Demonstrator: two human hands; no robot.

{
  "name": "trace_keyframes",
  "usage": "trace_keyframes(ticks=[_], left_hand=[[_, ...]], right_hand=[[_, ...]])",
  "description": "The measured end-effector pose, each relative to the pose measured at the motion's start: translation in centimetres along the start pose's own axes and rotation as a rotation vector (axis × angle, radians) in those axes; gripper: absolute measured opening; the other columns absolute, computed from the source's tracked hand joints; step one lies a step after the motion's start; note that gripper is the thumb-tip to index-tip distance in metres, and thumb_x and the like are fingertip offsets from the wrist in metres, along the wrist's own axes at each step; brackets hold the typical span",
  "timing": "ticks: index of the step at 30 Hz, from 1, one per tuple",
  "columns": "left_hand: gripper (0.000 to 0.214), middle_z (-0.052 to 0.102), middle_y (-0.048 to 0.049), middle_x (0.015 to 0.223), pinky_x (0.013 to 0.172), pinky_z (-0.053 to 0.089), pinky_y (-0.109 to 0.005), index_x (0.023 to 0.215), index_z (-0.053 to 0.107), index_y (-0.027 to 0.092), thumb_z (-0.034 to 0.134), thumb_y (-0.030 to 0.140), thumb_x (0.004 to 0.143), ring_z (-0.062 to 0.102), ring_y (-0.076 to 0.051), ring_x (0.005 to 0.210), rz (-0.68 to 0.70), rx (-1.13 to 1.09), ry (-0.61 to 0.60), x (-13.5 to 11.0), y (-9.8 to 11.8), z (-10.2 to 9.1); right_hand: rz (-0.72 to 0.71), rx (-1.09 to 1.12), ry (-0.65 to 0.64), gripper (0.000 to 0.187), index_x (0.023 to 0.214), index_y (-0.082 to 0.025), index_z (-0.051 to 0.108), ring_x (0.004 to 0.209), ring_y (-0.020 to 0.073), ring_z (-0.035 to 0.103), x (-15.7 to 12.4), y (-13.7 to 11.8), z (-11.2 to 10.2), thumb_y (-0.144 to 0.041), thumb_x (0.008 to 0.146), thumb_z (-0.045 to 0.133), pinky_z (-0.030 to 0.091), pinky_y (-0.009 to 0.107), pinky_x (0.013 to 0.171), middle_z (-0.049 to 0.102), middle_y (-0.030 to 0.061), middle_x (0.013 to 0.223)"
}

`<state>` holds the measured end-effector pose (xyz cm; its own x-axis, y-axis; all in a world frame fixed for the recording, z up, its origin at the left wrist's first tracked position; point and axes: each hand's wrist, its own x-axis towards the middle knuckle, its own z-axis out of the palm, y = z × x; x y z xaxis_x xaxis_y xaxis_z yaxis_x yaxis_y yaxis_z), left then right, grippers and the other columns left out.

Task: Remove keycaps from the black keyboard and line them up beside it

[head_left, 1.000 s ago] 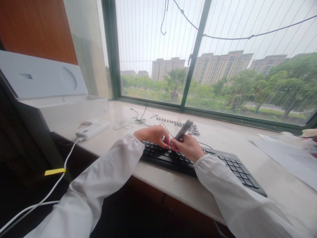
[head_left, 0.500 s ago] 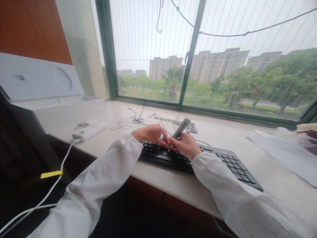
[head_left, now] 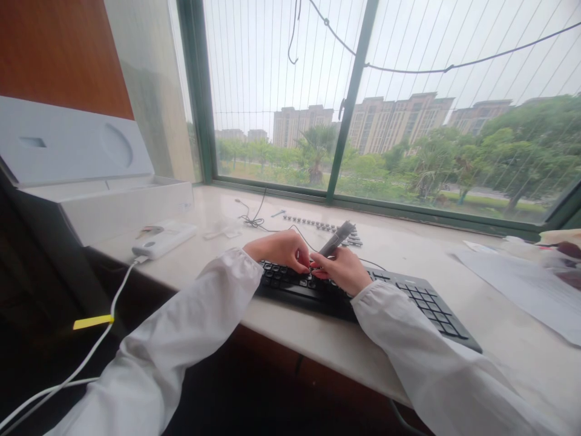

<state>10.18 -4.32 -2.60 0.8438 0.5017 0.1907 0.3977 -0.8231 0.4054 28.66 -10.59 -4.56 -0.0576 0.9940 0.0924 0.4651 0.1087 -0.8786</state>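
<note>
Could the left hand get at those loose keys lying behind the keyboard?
Probably yes: the keys lie just beyond the left hand, with only a thin cable seen between them.

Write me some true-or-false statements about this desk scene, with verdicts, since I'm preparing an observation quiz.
1. The right hand holds a grey tool. True.
2. The left hand is at the right end of the keyboard. False: it is over the left part, close to the right hand.
3. Small dark pieces lie in rows between the keyboard and the window. True.
4. The white box is shut. False: its lid stands raised.
5. The yellow tag is on a black cable. False: it is on a white cable.
</note>
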Motion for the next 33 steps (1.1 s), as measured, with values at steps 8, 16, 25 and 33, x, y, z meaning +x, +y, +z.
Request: trace_keyframes(ticks=[8,16,25,33], left_hand=[[0.020,0.068,-0.0016,0.061,0.049,0.036,-0.019,0.074,0.074,0.013,0.072,0.031,0.067,0.057,-0.010,0.055,0.005,-0.040,0.025,0.1,-0.1,0.1],[0.023,0.066,-0.0017,0.060,0.048,0.035,-0.018,0.075,0.074,0.011,0.072,0.032,0.068,0.056,-0.009,0.054,-0.007,-0.095,-0.002,0.1,-0.6,0.3],[0.025,0.067,-0.0006,0.063,0.051,0.037,-0.017,0.082,0.075,0.014,0.071,0.035,0.069,0.057,-0.009,0.058,-0.025,-0.077,-0.022,0.1,-0.4,0.1],[0.021,0.066,0.0017,0.062,0.051,0.033,-0.017,0.079,0.076,0.016,0.072,0.033,0.067,0.054,-0.007,0.055,-0.035,-0.069,-0.003,0.0,-0.2,0.0]], right_hand=[[-0.112,-0.152,0.055,0.025,0.075,-0.017,0.067,0.063,0.0204,0.070,-0.8,-0.4,0.2,-0.040,0.081,0.060,0.055,0.025,0.053,0.072,0.0067,0.075],[-0.085,-0.206,0.097,0.022,0.075,-0.017,0.067,0.059,0.0189,0.070,-1.0,-1.1,0.6,-0.036,0.081,0.060,0.053,0.023,0.053,0.071,0.0049,0.067],[-0.005,-0.144,0.008,0.019,0.075,-0.017,0.071,0.064,0.0195,0.070,-0.8,-1.9,-0.3,-0.034,0.076,0.065,0.051,0.022,0.054,0.073,0.0047,0.072],[-0.196,-0.210,-0.092,0.023,0.080,-0.016,0.074,0.076,0.0230,0.068,0.4,-0.7,-1.8,-0.034,0.066,0.074,0.050,0.026,0.062,0.073,0.0047,0.074]])
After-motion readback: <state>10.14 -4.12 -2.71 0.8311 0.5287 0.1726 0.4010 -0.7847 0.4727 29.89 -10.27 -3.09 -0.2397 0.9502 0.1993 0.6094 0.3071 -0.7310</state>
